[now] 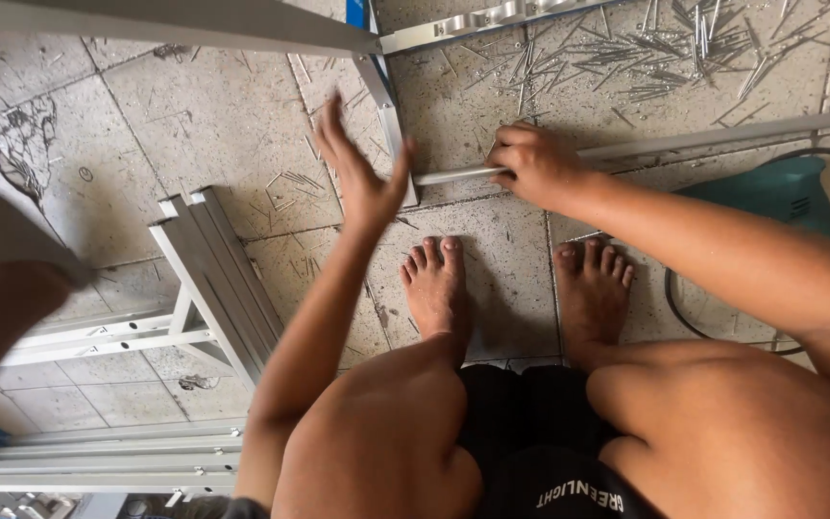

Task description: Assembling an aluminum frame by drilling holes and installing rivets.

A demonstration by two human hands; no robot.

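Note:
I am squatting on a tiled floor with my bare feet in front of me. My right hand (533,161) is closed around a long grey aluminium bar (722,139) that lies across the floor to the right. The bar's left end meets an upright aluminium frame piece (388,115). My left hand (362,173) is open, fingers spread, its palm against the side of that frame piece near the joint.
A pile of screws or nails (665,48) is scattered at the top right. A teal power drill (780,192) with a black cable lies at right. Stacked aluminium profiles (218,269) and frames (98,452) lie at left. Another person's foot (21,288) is at far left.

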